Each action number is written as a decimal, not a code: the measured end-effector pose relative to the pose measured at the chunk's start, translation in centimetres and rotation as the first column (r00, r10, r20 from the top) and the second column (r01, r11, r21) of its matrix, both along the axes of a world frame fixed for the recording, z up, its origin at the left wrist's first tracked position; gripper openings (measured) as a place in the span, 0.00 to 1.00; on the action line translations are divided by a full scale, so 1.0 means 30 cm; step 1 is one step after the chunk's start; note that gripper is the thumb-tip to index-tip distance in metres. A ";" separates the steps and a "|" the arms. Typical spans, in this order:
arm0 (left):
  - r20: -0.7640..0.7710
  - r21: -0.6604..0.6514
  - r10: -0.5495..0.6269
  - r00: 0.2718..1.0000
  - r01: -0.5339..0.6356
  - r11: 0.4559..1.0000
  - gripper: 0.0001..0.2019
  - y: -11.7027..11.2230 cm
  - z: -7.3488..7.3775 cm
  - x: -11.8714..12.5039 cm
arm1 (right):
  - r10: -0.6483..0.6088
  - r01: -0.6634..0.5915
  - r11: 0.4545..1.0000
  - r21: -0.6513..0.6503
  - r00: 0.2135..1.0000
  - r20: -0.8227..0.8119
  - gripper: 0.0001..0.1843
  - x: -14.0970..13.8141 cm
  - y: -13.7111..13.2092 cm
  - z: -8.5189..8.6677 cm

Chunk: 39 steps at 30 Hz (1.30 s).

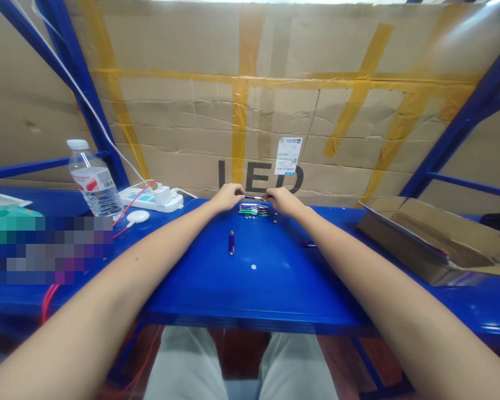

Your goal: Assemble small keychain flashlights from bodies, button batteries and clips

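Both arms reach far forward over a blue table (275, 300). My left hand (229, 196) and my right hand (281, 199) pinch the two ends of a small dark pen-like torch (254, 197), held level just above the table. Right under it lies a small pile of similar coloured little torches (253, 209) with a few tiny round button cells beside them. A purple torch (231, 242) lies alone nearer to me, and a small white disc (253, 267) lies closer still. A small dark piece (309, 243) lies by my right forearm.
A water bottle (94, 180) stands at the left, next to a white power strip (150, 198) with a plug, white and red cables and a round white puck (138, 216). An open cardboard box (437, 236) sits at the right. A taped cardboard wall closes the back, framed by blue struts.
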<state>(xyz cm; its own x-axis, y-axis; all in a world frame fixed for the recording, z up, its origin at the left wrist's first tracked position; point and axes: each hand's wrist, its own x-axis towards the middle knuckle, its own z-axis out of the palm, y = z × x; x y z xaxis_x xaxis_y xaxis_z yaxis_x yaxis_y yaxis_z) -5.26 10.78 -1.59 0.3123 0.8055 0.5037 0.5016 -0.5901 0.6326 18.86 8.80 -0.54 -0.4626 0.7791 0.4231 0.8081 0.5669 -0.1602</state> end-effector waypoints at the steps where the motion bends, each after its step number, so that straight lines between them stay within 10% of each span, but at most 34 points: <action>1: -0.006 -0.002 0.020 1.000 -0.020 1.000 0.01 0.027 -0.005 0.008 | -0.017 0.018 1.000 -0.009 1.000 0.011 0.09 -0.003 0.026 -0.003; 14: -0.139 -0.136 -0.042 0.989 0.023 0.990 0.14 0.155 -0.051 0.049 | -0.060 0.062 0.995 -0.081 0.998 0.030 0.11 -0.033 0.138 -0.080; 25: -0.475 -0.173 -0.124 0.871 0.045 0.984 0.21 0.107 -0.028 0.084 | -0.046 0.061 0.988 -0.145 0.994 0.104 0.18 -0.023 0.084 -0.068; 39: -0.419 -0.148 -0.146 0.896 0.091 0.985 0.18 0.056 -0.047 0.051 | 0.026 -0.007 0.988 -0.155 0.992 0.122 0.20 -0.020 0.012 -0.061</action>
